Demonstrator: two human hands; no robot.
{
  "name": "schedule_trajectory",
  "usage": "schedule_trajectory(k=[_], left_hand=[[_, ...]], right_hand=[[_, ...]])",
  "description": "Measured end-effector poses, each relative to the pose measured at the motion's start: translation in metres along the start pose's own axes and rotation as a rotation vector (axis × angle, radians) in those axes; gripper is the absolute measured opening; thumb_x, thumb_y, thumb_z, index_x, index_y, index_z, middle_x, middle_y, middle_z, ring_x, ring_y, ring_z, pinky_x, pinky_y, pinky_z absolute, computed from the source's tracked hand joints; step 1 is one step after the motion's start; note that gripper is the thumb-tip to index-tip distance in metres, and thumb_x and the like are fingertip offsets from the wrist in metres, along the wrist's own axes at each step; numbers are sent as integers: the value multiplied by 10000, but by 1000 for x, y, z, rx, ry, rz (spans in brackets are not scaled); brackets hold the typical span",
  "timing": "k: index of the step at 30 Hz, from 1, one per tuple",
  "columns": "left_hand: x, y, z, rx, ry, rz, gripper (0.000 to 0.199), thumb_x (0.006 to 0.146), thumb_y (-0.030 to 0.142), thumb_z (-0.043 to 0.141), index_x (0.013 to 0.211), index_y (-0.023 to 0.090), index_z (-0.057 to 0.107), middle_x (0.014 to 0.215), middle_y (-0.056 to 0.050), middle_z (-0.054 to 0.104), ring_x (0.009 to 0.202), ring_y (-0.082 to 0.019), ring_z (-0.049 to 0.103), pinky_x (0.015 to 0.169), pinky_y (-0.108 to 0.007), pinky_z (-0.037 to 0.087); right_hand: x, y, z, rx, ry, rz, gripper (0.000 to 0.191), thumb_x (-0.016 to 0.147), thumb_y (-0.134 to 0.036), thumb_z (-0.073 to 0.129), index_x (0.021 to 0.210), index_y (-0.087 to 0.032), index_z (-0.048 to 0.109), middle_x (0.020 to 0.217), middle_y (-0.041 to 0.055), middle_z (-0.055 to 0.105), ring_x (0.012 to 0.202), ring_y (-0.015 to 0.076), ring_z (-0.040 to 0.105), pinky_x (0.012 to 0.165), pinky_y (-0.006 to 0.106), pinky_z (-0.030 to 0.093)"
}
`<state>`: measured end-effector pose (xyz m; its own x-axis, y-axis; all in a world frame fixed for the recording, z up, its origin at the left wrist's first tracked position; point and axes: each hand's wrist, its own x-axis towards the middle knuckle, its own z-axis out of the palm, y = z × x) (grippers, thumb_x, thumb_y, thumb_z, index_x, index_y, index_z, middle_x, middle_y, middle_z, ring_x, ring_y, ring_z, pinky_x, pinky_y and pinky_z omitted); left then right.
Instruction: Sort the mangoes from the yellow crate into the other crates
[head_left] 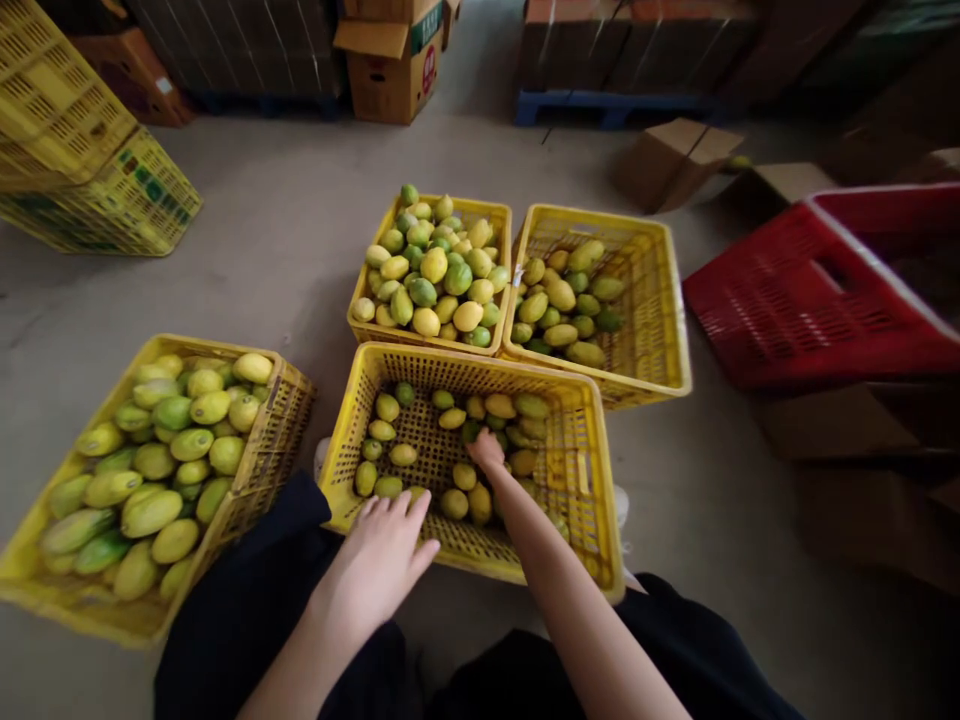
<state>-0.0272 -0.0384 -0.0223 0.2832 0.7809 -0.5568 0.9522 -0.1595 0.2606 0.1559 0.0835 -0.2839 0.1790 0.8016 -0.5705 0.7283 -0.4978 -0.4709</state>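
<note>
A yellow plastic crate (600, 480) stands on the floor between my legs, with loose green and yellow lemons (454, 503) over part of its slotted bottom. My right hand (489, 450) reaches down inside it, fingers curled round a dark green lemon (471, 431) that is partly hidden. Beside it, more lemons (531, 405) lie along the crate's right side. My left hand (390, 548) is open, its fingers spread above the crate's near rim, and it holds nothing.
A crate heaped with lemons (433, 265) and a part-filled crate (645, 370) adjoin the far side. Another full crate (289, 400) stands left. A red crate (780, 300) and cardboard boxes (675, 160) are at right; stacked yellow crates (142, 190) stand back left.
</note>
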Motion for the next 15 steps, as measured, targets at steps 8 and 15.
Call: schedule_trajectory(k=[8, 15], left_hand=[[8, -4, -8, 1, -98, -101, 529, 943, 354, 404, 1438, 168, 391, 1411, -133, 481, 1252, -305, 498, 1059, -473, 384], [-2, -14, -8, -37, 9, -50, 526, 943, 360, 404, 1410, 118, 429, 1350, -160, 535, 1194, -306, 541, 1054, -453, 382]], right_hand=[[21, -16, 19, -144, -69, 135, 449, 823, -256, 649, 1201, -49, 522, 1271, 263, 519, 1196, 349, 509, 988, 481, 406], [-25, -15, -27, 133, -135, 67, 215, 623, -252, 771, 693, -167, 586, 795, 115, 640, 971, 343, 621, 761, 407, 515]])
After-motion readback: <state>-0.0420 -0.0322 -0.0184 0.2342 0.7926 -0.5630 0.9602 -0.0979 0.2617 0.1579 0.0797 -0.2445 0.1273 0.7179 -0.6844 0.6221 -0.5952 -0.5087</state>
